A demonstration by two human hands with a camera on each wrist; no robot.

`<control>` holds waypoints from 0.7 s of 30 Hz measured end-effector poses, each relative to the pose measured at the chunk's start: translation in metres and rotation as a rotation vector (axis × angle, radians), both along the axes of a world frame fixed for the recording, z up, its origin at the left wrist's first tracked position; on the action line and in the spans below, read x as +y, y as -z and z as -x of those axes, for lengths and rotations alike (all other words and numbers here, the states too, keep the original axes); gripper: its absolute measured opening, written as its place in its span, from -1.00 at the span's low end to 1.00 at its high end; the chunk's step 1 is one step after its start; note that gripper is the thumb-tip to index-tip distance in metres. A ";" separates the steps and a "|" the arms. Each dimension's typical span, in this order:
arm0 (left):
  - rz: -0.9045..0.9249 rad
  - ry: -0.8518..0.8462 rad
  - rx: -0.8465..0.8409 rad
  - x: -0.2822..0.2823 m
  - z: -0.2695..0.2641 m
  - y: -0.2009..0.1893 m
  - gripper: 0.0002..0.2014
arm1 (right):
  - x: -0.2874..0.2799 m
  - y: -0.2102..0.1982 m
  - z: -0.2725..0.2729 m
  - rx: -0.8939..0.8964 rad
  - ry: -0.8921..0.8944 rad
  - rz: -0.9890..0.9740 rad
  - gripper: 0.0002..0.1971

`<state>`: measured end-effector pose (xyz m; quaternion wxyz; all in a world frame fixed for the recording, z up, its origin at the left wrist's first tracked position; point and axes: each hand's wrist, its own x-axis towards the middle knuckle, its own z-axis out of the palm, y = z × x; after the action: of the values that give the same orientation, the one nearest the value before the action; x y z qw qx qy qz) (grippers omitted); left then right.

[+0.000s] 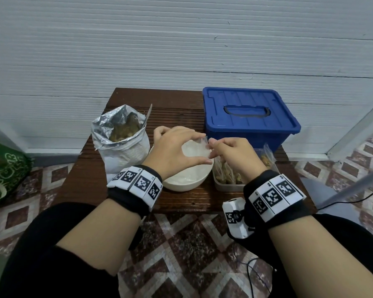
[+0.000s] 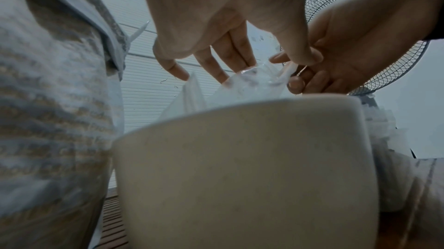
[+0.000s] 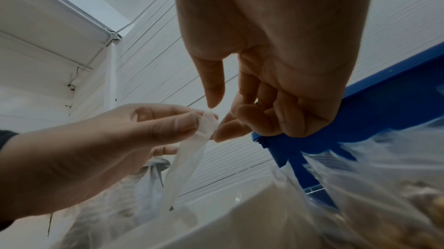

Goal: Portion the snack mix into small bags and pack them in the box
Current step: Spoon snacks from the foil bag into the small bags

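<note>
My left hand pinches a small empty clear bag by its top, above a white bowl that holds more empty bags. My right hand has its fingers curled, and thumb and forefinger pinch the bag's right edge. In the right wrist view the bag hangs as a thin strip from my left hand, with my right hand meeting it at the top. An open foil bag of snack mix stands to the left. The blue box, lid on, sits at the back right.
A clear tub with filled snack bags stands right of the bowl, in front of the box. A spoon handle sticks out of the foil bag. The small dark wooden table has bare room at its front left. A fan stands behind.
</note>
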<state>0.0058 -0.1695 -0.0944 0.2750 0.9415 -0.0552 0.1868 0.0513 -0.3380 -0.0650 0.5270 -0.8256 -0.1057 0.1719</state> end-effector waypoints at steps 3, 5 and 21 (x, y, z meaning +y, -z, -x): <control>0.038 -0.004 0.052 -0.001 0.000 -0.001 -0.18 | -0.002 0.001 -0.002 0.045 -0.017 -0.034 -0.83; 0.035 0.010 0.119 -0.002 0.002 -0.005 -0.09 | -0.004 0.002 -0.002 0.070 -0.026 -0.061 -0.85; 0.266 -0.003 0.077 -0.003 0.001 -0.007 -0.40 | -0.004 -0.001 -0.002 0.115 0.011 -0.166 -0.89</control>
<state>0.0048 -0.1722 -0.0876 0.3992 0.9032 -0.0179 0.1567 0.0529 -0.3420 -0.0640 0.5999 -0.7683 -0.0846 0.2066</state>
